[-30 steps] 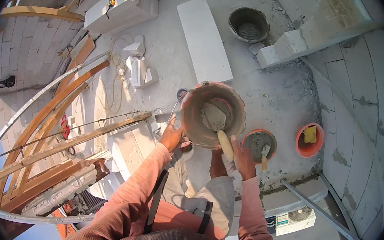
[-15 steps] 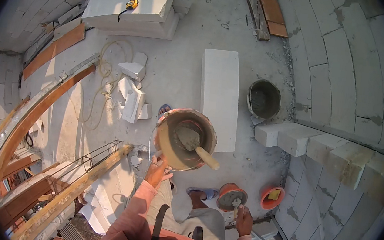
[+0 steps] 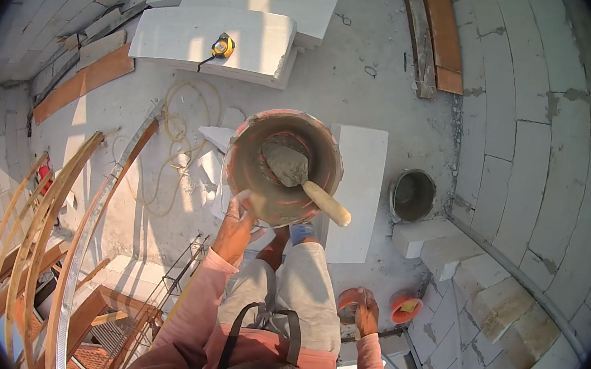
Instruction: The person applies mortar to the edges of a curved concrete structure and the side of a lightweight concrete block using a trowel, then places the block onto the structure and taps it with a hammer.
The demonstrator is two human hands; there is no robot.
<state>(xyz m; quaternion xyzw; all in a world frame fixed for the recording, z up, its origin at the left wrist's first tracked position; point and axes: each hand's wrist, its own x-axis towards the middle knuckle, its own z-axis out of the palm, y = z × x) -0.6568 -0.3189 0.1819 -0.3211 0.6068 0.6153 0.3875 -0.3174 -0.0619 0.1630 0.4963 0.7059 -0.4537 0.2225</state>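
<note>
My left hand (image 3: 235, 230) is closed on the near left edge of a large mortar-smeared orange bucket (image 3: 336, 149), raised before my legs. A trowel (image 3: 327, 202) lies in the bucket, its blade coated in grey mortar and its wooden handle sticking out over the near right rim. Lower right, my right hand (image 3: 367, 312) has its fingers curled at a small orange tub (image 3: 349, 297) and partly covers it. What those fingers grip is hidden. Beside it stands another orange tub (image 3: 406, 308) with something yellow inside.
A long white block (image 3: 357, 191) lies behind the bucket. Right of it are a dark bucket (image 3: 413, 195) and a row of blocks (image 3: 440, 243) along the wall. Stacked blocks (image 3: 211, 31) carry a yellow tape measure (image 3: 223, 46). A hose (image 3: 172, 125), block pieces and timber lie left.
The view has shifted, so the stacked blocks and dark bucket sit lower. The large bucket with its trowel has moved up in the picture. My right hand now covers more of the small tub.
</note>
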